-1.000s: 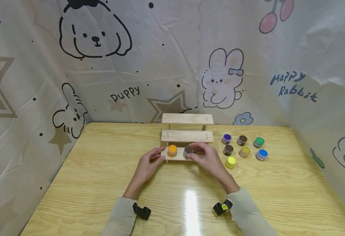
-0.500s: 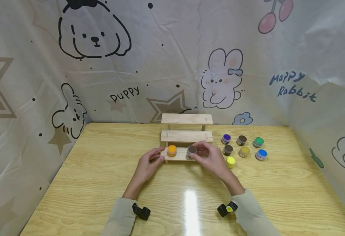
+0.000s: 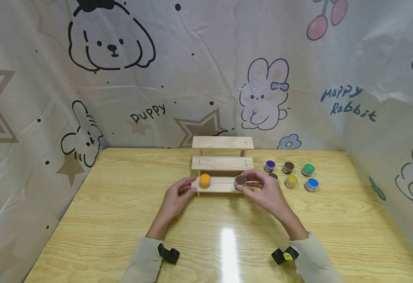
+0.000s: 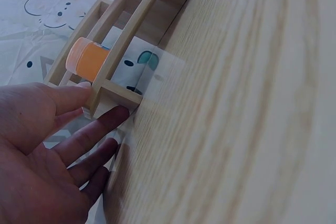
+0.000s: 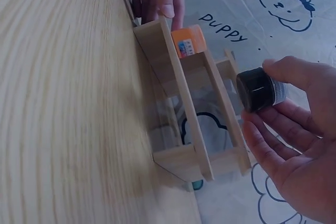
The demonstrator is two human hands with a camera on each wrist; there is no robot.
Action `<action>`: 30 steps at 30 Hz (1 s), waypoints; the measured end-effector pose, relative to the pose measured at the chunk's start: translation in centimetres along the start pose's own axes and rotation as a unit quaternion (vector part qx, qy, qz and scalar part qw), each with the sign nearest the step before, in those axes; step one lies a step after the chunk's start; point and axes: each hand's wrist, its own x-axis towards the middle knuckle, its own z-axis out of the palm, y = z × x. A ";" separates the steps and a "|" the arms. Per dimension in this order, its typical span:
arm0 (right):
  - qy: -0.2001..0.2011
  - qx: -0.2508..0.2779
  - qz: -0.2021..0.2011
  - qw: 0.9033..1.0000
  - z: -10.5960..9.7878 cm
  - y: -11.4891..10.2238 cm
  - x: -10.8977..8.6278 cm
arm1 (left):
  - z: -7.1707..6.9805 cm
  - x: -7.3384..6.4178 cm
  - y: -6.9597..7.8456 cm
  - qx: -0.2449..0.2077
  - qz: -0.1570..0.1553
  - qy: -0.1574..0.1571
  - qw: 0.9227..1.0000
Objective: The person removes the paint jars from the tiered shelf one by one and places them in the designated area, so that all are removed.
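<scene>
My right hand [image 3: 268, 192] pinches a small dark paint pot [image 3: 240, 182] between thumb and fingers, over the right part of the lowest step of a three-tier wooden display rack [image 3: 222, 162]. The right wrist view shows this pot [image 5: 257, 90] tilted there, apart from the rack's near planks. At the rack's left end, my left hand [image 3: 177, 198] holds the lowest step's end, thumb and fingers about it. Beside that hand an orange paint pot [image 3: 205, 181] stands on the step, also visible in the left wrist view as an orange pot [image 4: 89, 59] at the thumb.
Several paint pots stand on the table right of the rack: purple [image 3: 269, 166], dark brown [image 3: 288, 168], green [image 3: 307, 169], ochre [image 3: 291, 181] and blue [image 3: 311, 184]. Another brown pot [image 3: 273, 176] is partly covered by my right hand. A printed curtain [image 3: 192, 78] hangs behind.
My right hand has moved rightward along the lowest step with the dark paint pot, away from the orange one. It now hides the yellow pot. My left hand stays put.
</scene>
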 end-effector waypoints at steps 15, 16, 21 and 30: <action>0.050 -0.056 -0.014 0.997 -3.3 -0.6 -1.9 | 0.0 0.1 -0.2 -0.005 0.000 0.000 1.000; 0.053 -0.057 -0.015 0.997 -3.5 -0.6 -2.0 | 0.0 0.1 -0.2 -0.005 0.001 0.000 1.000; 0.060 -0.051 -0.016 0.997 -4.7 -0.2 -2.2 | -0.2 0.2 -0.3 -0.004 0.002 0.000 1.000; 0.074 -0.069 -0.007 0.995 -6.7 1.5 -2.6 | -0.2 0.1 -0.2 -0.005 -0.003 -0.002 1.000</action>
